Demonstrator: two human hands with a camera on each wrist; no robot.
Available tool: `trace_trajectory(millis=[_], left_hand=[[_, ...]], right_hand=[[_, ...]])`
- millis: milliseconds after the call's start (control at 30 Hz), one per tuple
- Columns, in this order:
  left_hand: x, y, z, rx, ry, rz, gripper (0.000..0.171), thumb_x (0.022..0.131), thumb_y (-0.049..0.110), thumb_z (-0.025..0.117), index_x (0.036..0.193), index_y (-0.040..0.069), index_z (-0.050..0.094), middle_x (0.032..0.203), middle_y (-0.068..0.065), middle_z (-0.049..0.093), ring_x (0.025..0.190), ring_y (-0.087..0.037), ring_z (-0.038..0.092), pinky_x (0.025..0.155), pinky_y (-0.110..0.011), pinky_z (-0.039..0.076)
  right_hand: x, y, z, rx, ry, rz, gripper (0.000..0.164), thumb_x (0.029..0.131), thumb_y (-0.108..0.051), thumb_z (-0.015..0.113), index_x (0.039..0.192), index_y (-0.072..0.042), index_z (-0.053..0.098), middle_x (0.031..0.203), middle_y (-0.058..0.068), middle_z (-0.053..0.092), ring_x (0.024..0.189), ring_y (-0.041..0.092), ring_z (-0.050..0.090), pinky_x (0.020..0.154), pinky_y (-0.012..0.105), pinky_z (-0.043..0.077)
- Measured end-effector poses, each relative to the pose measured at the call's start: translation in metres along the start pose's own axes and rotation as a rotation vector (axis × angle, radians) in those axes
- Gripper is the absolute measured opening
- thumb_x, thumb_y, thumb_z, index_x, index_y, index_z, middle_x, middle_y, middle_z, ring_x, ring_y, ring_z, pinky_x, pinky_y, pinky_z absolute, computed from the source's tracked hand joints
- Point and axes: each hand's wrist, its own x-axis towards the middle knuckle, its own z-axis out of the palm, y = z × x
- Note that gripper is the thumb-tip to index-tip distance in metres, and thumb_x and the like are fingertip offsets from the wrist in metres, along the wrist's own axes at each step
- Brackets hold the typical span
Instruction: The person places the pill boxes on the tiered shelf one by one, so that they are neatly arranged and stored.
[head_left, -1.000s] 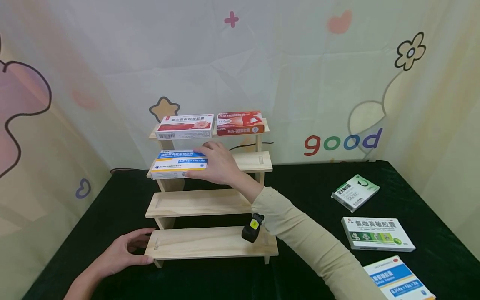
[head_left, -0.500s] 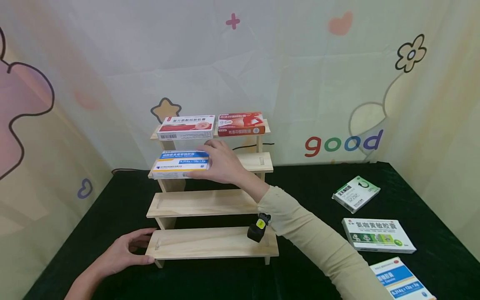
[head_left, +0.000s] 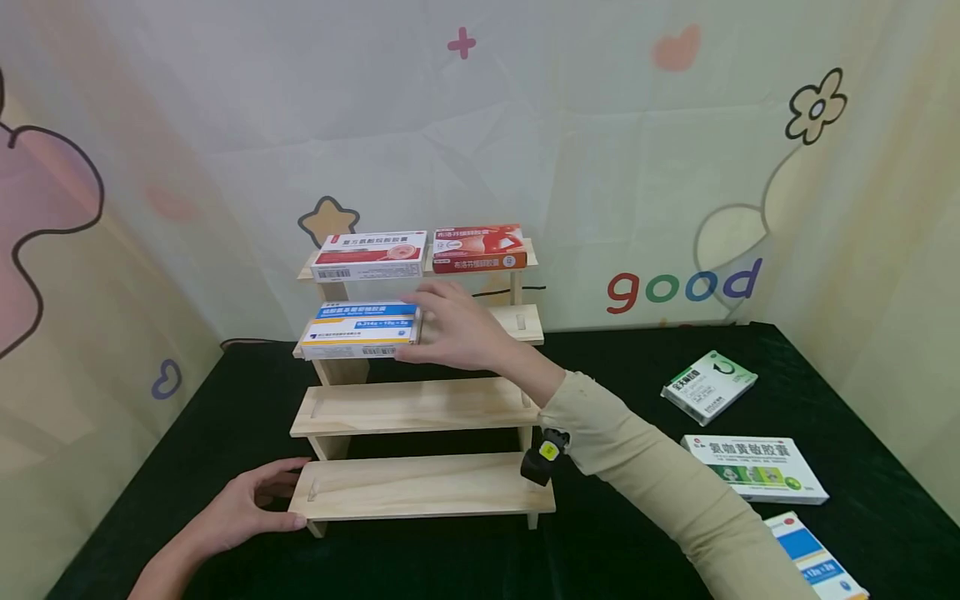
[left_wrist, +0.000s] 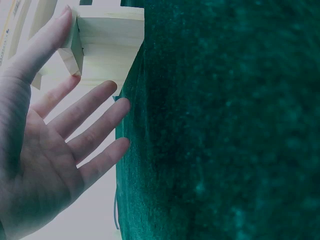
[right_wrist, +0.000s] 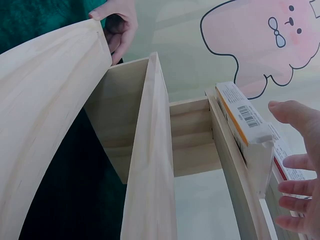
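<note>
Backdrop was a pale printed curtain, lettered "good" at right, hanging behind the bench. Bench wore a dark green cloth, far edge against the curtain. Wooden rack, four stepped shelves, stood left of bench centre. Beige sleeve crossed in from the bench's front right. Left hand pinched the bottom shelf's left end, thumb at front corner, index at rear corner, other fingers extended. Right hand was wide, thumb and fingers apart, just off the right end of the blue-and-white box; couldn't tell if any fingertip touched. That box lay at the left end of the second shelf down, long side along the shelf's front edge. Near the bench's right edge: white box with green strip; nearer the front right corner, second blue box, part hidden by the sleeve. Top shelf: white-and-red box at left end, red box at right end, near each other. Green-and-white box lay towards the bench's far right corner. Smallest: black wrist unit below the cuff, yellow mark on it.
</note>
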Motion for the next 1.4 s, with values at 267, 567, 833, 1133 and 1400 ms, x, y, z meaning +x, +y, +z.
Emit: trace_trajectory(millis=[267, 567, 833, 1133, 1400], left_hand=[[0.000, 0.000, 0.000, 0.000, -0.004, 0.007, 0.066, 0.079, 0.021, 0.069, 0.132, -0.004, 0.038, 0.117, -0.023, 0.053, 0.099, -0.031, 0.055, 0.080, -0.048, 0.045], [-0.001, 0.003, 0.000, -0.006, -0.011, 0.012, 0.066, 0.080, 0.020, 0.069, 0.132, -0.004, 0.038, 0.118, -0.024, 0.052, 0.100, -0.032, 0.055, 0.079, -0.045, 0.046], [0.001, -0.001, 0.000, -0.010, -0.013, 0.013, 0.065, 0.080, 0.019, 0.068, 0.132, -0.004, 0.038, 0.119, -0.025, 0.051, 0.100, -0.033, 0.054, 0.080, -0.049, 0.045], [0.001, -0.001, 0.000, -0.002, -0.009, 0.018, 0.065, 0.080, 0.019, 0.069, 0.132, -0.005, 0.038, 0.119, -0.026, 0.051, 0.100, -0.034, 0.055, 0.079, -0.049, 0.046], [0.000, 0.000, 0.000, -0.004, -0.010, 0.015, 0.065, 0.080, 0.019, 0.069, 0.132, -0.005, 0.038, 0.119, -0.026, 0.051, 0.100, -0.033, 0.055, 0.077, -0.043, 0.047]], right_hand=[[-0.015, 0.009, -0.011, 0.005, -0.010, -0.005, 0.068, 0.073, -0.048, 0.070, 0.129, -0.016, 0.050, 0.131, 0.003, 0.046, 0.120, 0.019, 0.038, 0.097, 0.038, 0.036], [-0.035, 0.021, -0.029, 0.010, -0.019, -0.023, 0.066, 0.074, -0.044, 0.071, 0.130, -0.018, 0.048, 0.132, 0.005, 0.045, 0.121, 0.021, 0.036, 0.098, 0.041, 0.035], [-0.056, 0.036, -0.044, 0.026, -0.062, -0.045, 0.070, 0.075, -0.041, 0.071, 0.132, -0.011, 0.045, 0.133, 0.009, 0.042, 0.122, 0.024, 0.034, 0.097, 0.044, 0.035], [-0.084, 0.055, -0.064, 0.006, -0.090, 0.004, 0.072, 0.074, -0.040, 0.072, 0.134, -0.011, 0.043, 0.134, 0.009, 0.041, 0.121, 0.024, 0.035, 0.094, 0.044, 0.039], [-0.112, 0.074, -0.072, -0.071, -0.092, 0.046, 0.070, 0.074, -0.038, 0.073, 0.132, -0.010, 0.046, 0.131, 0.013, 0.044, 0.118, 0.028, 0.041, 0.092, 0.048, 0.040]])
